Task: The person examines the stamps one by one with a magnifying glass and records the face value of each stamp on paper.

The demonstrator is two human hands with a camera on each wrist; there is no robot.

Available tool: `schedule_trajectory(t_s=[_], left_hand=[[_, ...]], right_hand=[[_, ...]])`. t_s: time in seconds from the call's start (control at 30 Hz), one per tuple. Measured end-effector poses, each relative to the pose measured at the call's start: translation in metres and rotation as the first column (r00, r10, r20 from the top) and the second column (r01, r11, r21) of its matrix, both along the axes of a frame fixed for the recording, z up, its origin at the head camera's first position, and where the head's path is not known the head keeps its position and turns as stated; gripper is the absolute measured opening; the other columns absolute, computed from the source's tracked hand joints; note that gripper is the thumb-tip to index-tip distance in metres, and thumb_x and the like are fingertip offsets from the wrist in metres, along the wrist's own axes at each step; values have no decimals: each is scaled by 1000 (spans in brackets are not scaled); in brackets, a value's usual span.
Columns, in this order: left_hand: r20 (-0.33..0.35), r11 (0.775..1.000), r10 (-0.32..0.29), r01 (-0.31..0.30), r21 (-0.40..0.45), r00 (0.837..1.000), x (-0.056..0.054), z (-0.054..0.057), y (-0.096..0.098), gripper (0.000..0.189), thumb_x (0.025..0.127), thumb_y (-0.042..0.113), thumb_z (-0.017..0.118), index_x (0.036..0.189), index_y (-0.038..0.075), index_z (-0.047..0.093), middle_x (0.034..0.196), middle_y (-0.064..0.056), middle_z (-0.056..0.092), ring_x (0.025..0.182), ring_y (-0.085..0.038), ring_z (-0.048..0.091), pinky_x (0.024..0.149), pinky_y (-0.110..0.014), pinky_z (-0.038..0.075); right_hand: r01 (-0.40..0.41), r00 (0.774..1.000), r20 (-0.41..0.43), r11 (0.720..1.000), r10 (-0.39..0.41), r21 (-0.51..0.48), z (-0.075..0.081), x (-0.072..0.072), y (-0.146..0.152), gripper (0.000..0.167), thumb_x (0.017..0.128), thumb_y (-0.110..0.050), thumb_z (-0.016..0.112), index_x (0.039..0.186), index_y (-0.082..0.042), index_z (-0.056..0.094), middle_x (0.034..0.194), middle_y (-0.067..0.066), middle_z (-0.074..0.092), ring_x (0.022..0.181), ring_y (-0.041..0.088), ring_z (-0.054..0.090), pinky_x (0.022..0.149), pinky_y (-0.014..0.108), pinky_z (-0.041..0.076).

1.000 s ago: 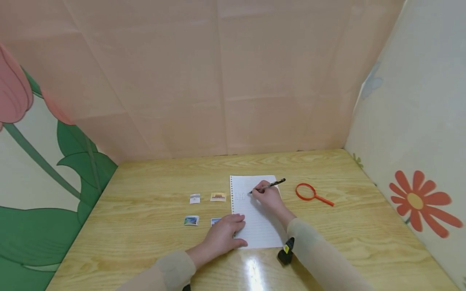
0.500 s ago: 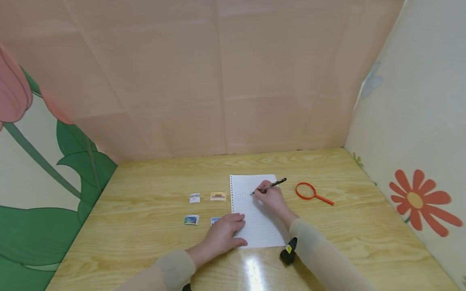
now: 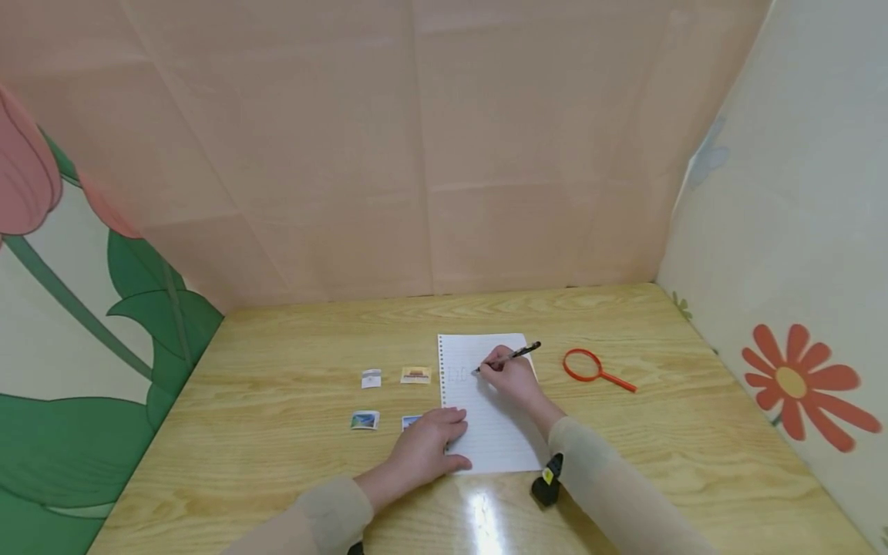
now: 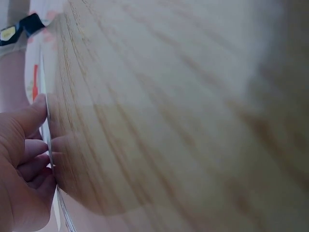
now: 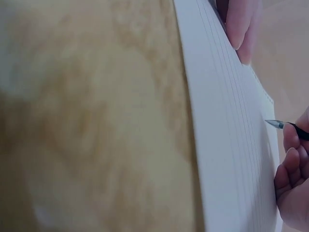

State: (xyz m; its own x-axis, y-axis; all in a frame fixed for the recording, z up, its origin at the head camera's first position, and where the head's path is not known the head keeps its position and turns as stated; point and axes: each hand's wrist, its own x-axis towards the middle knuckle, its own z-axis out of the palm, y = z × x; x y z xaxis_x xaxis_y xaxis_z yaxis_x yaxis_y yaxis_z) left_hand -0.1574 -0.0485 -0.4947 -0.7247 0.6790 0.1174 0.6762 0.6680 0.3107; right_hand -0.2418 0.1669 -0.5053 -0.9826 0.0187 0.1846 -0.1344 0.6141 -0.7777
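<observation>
Near the middle of the table, a sheet of lined, punched paper (image 3: pixel 496 432) lies flat, with faint writing on its upper left. My right hand (image 3: pixel 513 378) grips a black pen (image 3: pixel 525 350) between thumb and fingers, its tip at the end of that writing. The right wrist view shows the pen's silver tip (image 5: pixel 274 123) at the sheet; whether it touches cannot be told. My left hand (image 3: pixel 425 447) rests on the sheet's lower left edge, fingers loosely extended. It partly covers a small picture card (image 3: pixel 408 422).
Left of the sheet lie more small picture cards: a whitish one (image 3: pixel 371 378), a yellow one (image 3: pixel 415 375) and a blue-green one (image 3: pixel 364 420). A red magnifying glass (image 3: pixel 600 371) lies to the right. Beyond the wooden table (image 3: pixel 291 478) stands a pinkish backdrop (image 3: pixel 333 154).
The right hand with the pen shifts slightly right along the written line, then back left and a little down. My left hand stays in place.
</observation>
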Motion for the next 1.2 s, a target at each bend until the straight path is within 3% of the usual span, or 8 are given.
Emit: schedule_trajectory(t_s=[0.23,0.43,0.93,1.2], left_hand=[[7,1000,2,-2,7,1000,0,0,0,60,81,43,79,127,6,67,140,-7,57,130,-22,51,109,-34,40],[2,1000,7,-7,2,1000,0,0,0,61,81,44,79,127,6,67,141,-7,56,130,-22,51,109,-35,40],[14,1000,20,-20,-7,1000,1,0,1,62,81,45,79,128,7,66,141,-6,56,131,-22,50,110,-35,40],[17,1000,14,-14,-7,1000,0,1,1,61,81,44,79,128,7,66,141,-6,56,131,-22,50,110,-34,40]], right_hand=[[-64,998,19,998,64,-15,1,4,3,5,80,-8,68,78,-11,64,69,-5,59,62,10,50,56,22,40],[-22,1000,4,996,23,-90,1,3,4,6,82,-6,69,80,-9,63,69,-4,57,59,8,49,54,20,39],[-98,995,15,995,99,-18,-1,6,8,3,80,-8,67,80,-9,64,70,-5,60,63,10,52,58,22,42],[-47,998,43,998,49,-41,1,9,19,4,81,-7,67,82,-8,63,71,-2,60,61,12,51,55,23,41]])
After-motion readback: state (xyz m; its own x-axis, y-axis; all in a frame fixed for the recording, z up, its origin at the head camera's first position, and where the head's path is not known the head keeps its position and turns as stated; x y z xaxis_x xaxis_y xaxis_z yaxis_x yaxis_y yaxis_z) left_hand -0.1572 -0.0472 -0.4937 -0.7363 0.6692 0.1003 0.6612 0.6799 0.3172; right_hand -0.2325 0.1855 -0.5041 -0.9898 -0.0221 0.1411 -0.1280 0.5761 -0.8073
